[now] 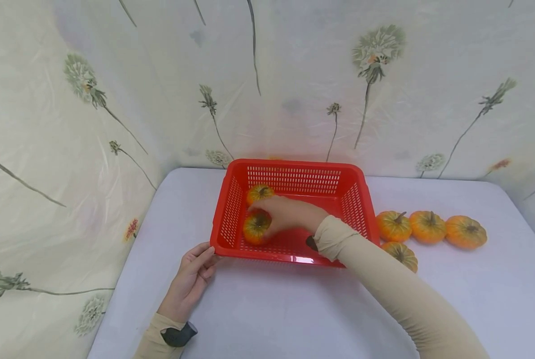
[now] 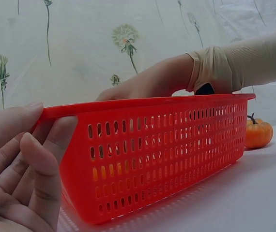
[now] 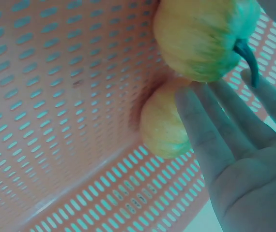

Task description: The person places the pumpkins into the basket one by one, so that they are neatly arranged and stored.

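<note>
A red plastic basket [image 1: 289, 257] with slotted walls stands on the table. My left hand [image 1: 194, 276] pinches its near left corner, thumb over the rim and fingers beneath. Reaching over the near side, my right hand [image 1: 289, 214] is inside the basket at its left end. It holds a small orange-green pumpkin [image 1: 255, 230] between thumb and fingers. Behind that lies another pumpkin [image 1: 259, 191], partly covered by the hand. In the right wrist view the fingers [image 3: 206, 135] reach up to the held pumpkin [image 3: 201, 38], whose stem shows.
Right of the basket, three pumpkins stand in a row: one beside the basket [image 1: 393, 227], a middle one [image 1: 427, 227] and an outer one [image 1: 466, 232]. A further pumpkin [image 1: 402, 255] is half hidden by the right sleeve. Flowered sheeting [image 1: 289, 75] rises behind the white table [image 1: 267, 309].
</note>
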Action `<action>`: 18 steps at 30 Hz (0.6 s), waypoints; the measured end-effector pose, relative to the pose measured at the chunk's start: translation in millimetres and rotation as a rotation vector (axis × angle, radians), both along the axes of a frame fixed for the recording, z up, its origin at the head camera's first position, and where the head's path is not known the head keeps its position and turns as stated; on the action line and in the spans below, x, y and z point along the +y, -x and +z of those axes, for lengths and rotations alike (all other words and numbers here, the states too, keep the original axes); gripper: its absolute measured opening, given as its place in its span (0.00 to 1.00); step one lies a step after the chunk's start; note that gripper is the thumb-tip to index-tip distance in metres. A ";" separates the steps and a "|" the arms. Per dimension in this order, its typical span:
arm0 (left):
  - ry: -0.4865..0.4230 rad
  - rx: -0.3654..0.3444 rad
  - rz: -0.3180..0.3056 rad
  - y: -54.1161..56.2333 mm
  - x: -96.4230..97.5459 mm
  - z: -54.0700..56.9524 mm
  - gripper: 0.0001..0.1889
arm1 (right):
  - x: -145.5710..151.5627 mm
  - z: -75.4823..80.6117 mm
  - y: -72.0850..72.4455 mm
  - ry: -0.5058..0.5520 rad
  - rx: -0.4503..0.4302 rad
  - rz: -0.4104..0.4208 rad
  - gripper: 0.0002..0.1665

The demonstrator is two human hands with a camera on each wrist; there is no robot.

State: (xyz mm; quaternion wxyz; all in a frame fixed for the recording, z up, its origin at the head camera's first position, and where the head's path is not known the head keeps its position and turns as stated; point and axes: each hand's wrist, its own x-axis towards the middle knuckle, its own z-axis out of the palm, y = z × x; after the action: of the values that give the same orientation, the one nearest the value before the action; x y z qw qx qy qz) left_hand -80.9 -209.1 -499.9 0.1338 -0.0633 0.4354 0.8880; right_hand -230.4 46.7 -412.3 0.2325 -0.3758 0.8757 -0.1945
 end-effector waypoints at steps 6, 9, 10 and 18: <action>0.004 -0.003 0.007 -0.1 0.1 0.6 0.13 | 1.3 6.9 -1.6 0.039 -0.014 -0.018 0.42; 0.003 -0.003 0.003 -0.5 -0.6 0.6 0.13 | 3.2 12.8 -2.1 0.050 -0.016 -0.028 0.43; 0.002 -0.002 0.001 -0.4 -0.8 0.6 0.13 | 4.1 14.6 -2.1 0.052 -0.013 -0.028 0.43; -0.007 0.008 -0.006 0.1 -1.3 0.1 0.13 | 17.7 31.4 -2.8 0.152 -0.006 -0.057 0.42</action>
State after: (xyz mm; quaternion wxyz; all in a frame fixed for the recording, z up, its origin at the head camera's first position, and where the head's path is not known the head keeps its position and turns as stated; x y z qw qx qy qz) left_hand -81.0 -210.4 -499.8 0.1350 -0.0579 0.4329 0.8894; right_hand -227.7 64.4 -380.9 0.2004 -0.3665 0.8682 -0.2679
